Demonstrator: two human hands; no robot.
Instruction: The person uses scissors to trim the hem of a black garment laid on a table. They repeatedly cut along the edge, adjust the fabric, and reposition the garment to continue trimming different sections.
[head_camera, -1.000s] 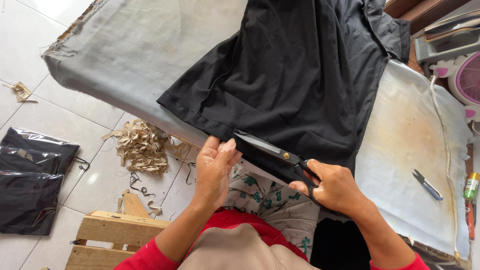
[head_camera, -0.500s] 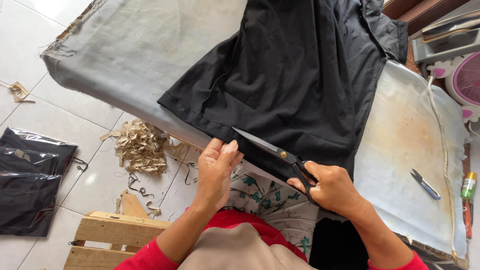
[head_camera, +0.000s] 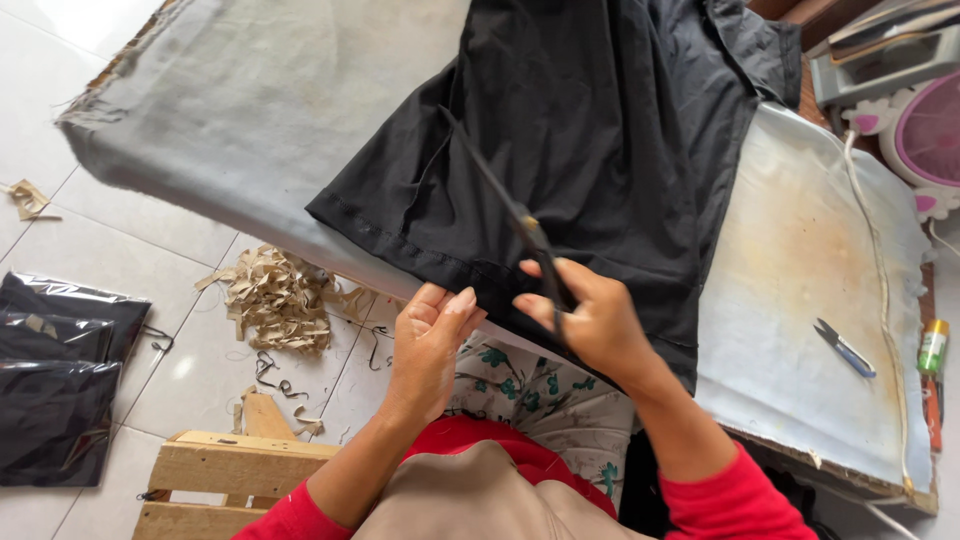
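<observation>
A black garment (head_camera: 590, 130) lies spread on a grey cloth-covered table (head_camera: 250, 100), its hemmed edge hanging toward me. My left hand (head_camera: 428, 345) pinches the hem at the table's near edge. My right hand (head_camera: 590, 320) grips the handles of long dark scissors (head_camera: 500, 200), whose blades point up and away over the black fabric. Both sleeves are red.
Small thread snips (head_camera: 843, 348) lie on the stained right part of the table. A pile of tan paper scraps (head_camera: 275, 295) and black packaged garments (head_camera: 55, 385) lie on the tiled floor. A wooden pallet (head_camera: 225, 480) sits at lower left, a pink fan (head_camera: 930, 130) at right.
The scissors have swung from lying along the hem to pointing up across the garment. My right hand has moved left and up toward my left hand.
</observation>
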